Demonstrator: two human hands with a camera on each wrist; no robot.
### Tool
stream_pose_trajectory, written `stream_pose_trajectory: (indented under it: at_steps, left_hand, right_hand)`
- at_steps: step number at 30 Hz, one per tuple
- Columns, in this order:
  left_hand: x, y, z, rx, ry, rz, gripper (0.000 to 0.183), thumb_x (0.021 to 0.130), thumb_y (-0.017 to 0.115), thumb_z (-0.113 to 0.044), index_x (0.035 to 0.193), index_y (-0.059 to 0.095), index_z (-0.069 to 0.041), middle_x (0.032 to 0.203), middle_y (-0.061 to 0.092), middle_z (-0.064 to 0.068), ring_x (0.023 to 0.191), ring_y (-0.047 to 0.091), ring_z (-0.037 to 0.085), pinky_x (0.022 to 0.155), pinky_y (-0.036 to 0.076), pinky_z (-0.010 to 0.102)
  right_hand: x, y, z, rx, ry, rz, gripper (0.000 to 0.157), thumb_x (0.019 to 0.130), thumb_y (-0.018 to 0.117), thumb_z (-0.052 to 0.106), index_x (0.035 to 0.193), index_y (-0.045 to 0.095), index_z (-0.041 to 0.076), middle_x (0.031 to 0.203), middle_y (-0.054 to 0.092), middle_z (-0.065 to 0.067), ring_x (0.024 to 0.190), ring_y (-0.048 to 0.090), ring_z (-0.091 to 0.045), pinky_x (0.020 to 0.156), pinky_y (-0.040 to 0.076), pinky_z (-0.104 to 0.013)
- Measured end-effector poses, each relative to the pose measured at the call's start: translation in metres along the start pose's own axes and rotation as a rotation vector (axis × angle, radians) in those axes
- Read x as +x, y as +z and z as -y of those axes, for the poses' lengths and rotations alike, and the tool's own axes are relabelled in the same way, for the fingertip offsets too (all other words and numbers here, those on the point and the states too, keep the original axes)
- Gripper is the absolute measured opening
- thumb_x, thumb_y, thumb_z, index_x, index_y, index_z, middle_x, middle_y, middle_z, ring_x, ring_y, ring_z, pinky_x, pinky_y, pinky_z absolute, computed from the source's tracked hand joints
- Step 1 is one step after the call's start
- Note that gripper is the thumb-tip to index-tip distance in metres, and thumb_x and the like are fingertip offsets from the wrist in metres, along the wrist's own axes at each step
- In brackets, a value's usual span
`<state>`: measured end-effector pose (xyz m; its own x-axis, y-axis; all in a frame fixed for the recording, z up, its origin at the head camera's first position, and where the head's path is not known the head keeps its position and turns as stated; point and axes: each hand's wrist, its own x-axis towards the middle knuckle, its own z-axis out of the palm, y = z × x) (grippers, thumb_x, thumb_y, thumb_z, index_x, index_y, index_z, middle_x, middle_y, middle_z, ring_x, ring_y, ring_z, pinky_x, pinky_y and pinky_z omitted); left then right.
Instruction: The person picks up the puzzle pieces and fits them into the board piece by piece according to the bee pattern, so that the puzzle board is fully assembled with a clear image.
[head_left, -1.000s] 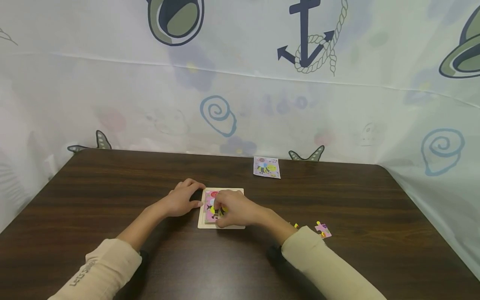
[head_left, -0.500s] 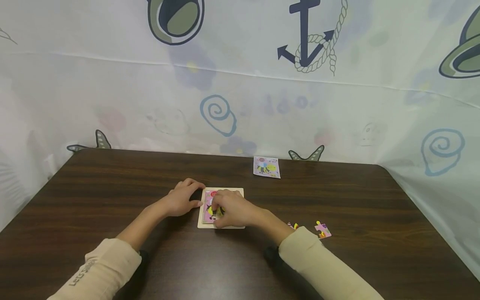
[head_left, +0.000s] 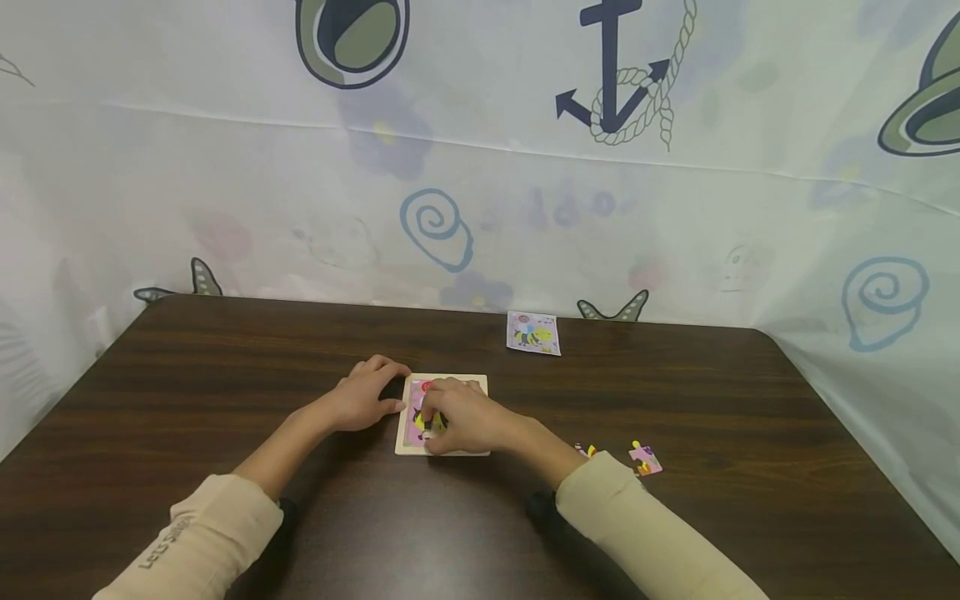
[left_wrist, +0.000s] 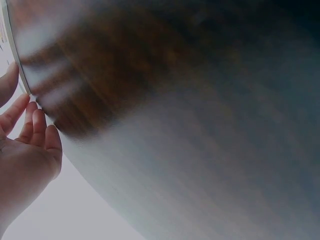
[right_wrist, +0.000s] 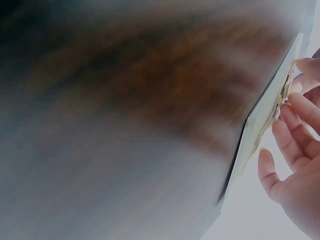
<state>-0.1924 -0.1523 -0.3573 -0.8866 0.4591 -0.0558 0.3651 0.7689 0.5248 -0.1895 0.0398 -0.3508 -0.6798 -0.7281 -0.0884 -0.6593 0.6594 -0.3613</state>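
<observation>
A shallow wooden puzzle tray (head_left: 402, 437) with a pink jigsaw picture of a yellow and black bee (head_left: 414, 419) lies flat mid-table. My left hand (head_left: 366, 400) touches the tray's left edge with thumb and fingertips, its fingers loosely extended; the left wrist view shows them along the rim. Over the tray's right part, my right hand (head_left: 468, 417) has thumb and forefinger bent down on a puzzle piece, which the hand mostly covers. From the side, the right wrist view shows the right fingers (right_wrist: 287, 140) at the face of the tray (right_wrist: 248, 145).
Loose jigsaw pieces lie to the right: a pink and yellow piece (head_left: 646, 458) and another piece (head_left: 588, 451) partly behind the right sleeve. A printed bee card (head_left: 533, 333) is near the back edge of the dark wooden table (head_left: 390, 533). A patterned white cloth (head_left: 480, 167) hangs behind.
My right hand has shifted slightly left over the tray, and the bee picture has slid a little toward the tray's left rim. My left hand stays put.
</observation>
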Motion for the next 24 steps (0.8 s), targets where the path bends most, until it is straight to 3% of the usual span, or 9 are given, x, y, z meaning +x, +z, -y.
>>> stream_pose_trajectory:
  at_steps: [15, 20, 24]
  left_hand:
    - [0.0009, -0.0017, 0.0010, 0.004, -0.002, 0.010, 0.045, 0.088, 0.061, -0.018, 0.127, 0.047, 0.000, 0.123, 0.042, 0.021, 0.113, 0.036, 0.041, 0.086, 0.032, 0.060]
    - [0.0016, 0.0012, 0.0084, 0.005, 0.041, -0.007, 0.046, 0.089, 0.060, -0.027, 0.126, 0.048, -0.002, 0.120, 0.043, 0.019, 0.110, 0.037, 0.040, 0.083, 0.033, 0.059]
    - [0.0013, 0.0013, 0.0081, -0.001, 0.035, -0.007, 0.045, 0.089, 0.060, -0.026, 0.126, 0.048, -0.003, 0.120, 0.043, 0.019, 0.110, 0.037, 0.039, 0.083, 0.032, 0.059]
  right_hand:
    - [-0.0017, -0.0036, -0.0030, 0.027, 0.001, 0.004, 0.028, 0.078, 0.072, 0.024, 0.103, 0.067, 0.012, 0.107, 0.055, 0.000, 0.104, 0.046, -0.014, 0.087, 0.033, -0.036]
    - [-0.0025, -0.0045, -0.0018, 0.031, -0.010, 0.006, 0.030, 0.078, 0.072, 0.023, 0.105, 0.066, 0.011, 0.107, 0.055, -0.001, 0.104, 0.046, -0.016, 0.088, 0.034, -0.037]
    - [-0.0030, -0.0042, -0.0026, 0.028, -0.022, 0.000, 0.029, 0.078, 0.072, 0.023, 0.105, 0.067, 0.011, 0.106, 0.054, -0.002, 0.103, 0.047, -0.016, 0.087, 0.034, -0.036]
